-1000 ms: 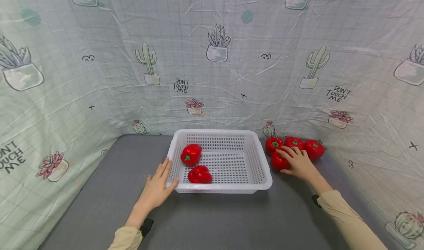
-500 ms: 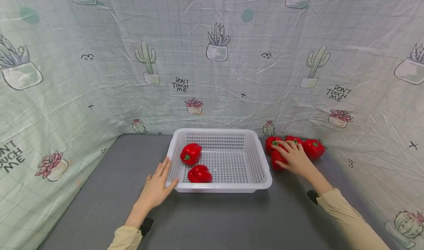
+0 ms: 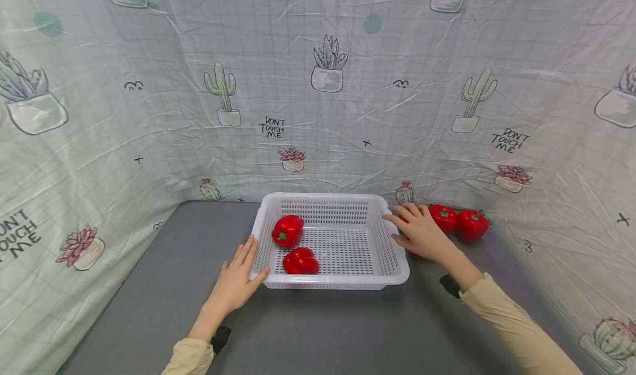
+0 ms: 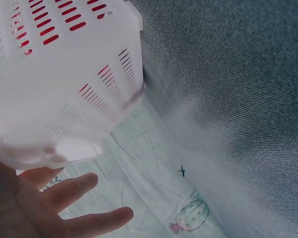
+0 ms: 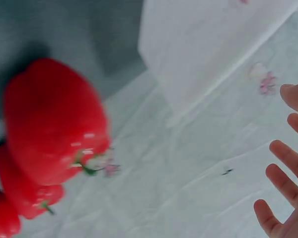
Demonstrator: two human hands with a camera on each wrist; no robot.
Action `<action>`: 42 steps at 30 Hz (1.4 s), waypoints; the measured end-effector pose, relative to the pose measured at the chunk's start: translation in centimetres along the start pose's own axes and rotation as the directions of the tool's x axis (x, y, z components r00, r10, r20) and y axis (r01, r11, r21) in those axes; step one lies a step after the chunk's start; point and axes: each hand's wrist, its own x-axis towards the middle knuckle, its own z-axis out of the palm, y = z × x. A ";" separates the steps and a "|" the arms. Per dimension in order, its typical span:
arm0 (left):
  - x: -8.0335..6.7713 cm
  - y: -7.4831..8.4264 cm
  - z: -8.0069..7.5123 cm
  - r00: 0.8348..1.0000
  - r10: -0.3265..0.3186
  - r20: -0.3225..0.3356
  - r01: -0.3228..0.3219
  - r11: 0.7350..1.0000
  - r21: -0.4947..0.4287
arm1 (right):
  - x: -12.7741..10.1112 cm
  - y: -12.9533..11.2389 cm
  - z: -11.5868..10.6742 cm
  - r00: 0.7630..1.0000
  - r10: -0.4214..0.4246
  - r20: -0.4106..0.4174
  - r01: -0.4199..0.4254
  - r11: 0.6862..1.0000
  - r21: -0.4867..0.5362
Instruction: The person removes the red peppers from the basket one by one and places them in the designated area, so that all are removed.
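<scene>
A white slotted basket [image 3: 338, 283] stands mid-table with two red peppers [image 3: 287, 231] [image 3: 300, 261] inside. My left hand [image 3: 237, 275] rests flat against its front left corner, fingers straight; the left wrist view shows those fingers [image 4: 74, 191] spread beside the basket wall [image 4: 64, 74]. My right hand [image 3: 419, 232] hovers over the basket's right rim, fingers spread and holding nothing. In the right wrist view its fingers [image 5: 285, 163] are splayed, with a red pepper [image 5: 54, 119] below beside the basket wall [image 5: 203, 44]. Two more peppers [image 3: 444, 218] [image 3: 471, 225] lie right of that hand; others under it are hidden.
The grey table top [image 3: 323, 331] is walled on three sides by a cactus-print sheet [image 3: 323, 115], close behind the basket and the peppers. Open grey surface lies in front of the basket and to its left.
My right hand has left the cluster of peppers and moved left to the basket's right rim, carrying nothing. The left hand and basket have stayed put.
</scene>
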 end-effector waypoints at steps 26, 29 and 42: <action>0.4 -0.2 0.2 1.000 0.024 -0.003 -0.024 1.000 0.006 | 9.4 -6.5 1.6 0.975 -0.213 0.062 0.210 0.977 0.043; 0.3 -0.1 0.1 1.000 0.025 -0.008 -0.025 1.000 0.016 | 10.2 -7.1 2.3 0.966 -0.242 0.096 0.237 0.970 0.053; 0.1 0.2 -0.2 1.000 0.000 -0.011 0.001 0.997 0.077 | 11.6 -9.2 5.0 0.910 -0.311 0.272 0.266 0.945 0.192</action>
